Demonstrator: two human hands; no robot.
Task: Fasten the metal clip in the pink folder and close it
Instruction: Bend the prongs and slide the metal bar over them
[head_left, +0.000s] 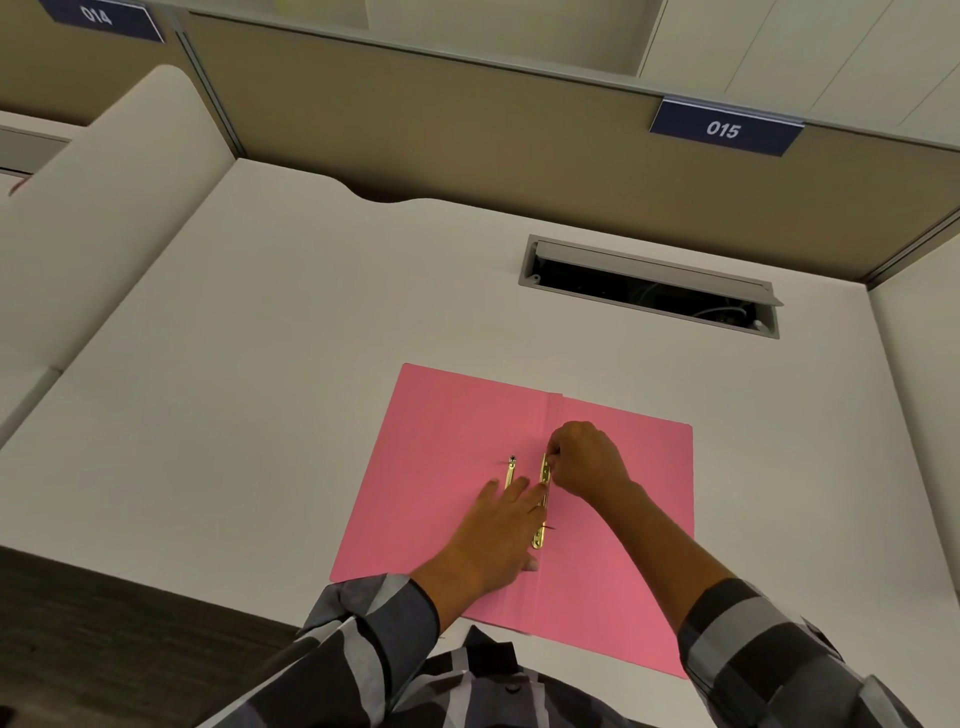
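Observation:
The pink folder (447, 447) lies open and flat on the white desk, its spine crease running away from me. A brass metal clip bar (543, 475) sits along the crease, partly hidden by my fingers. A second brass strip (510, 474) lies just left of it, pointing away. My left hand (498, 530) rests flat on the folder, fingers spread, with fingertips over both brass pieces. My right hand (584, 460) is curled, its fingertips pinching the far end of the clip bar.
The white desk (260, 364) has an open cable slot (649, 286) at the back right. Tan partition walls with number signs 014 (98, 15) and 015 (723, 129) stand behind. Dark carpet (104, 623) shows beyond the desk's near left edge.

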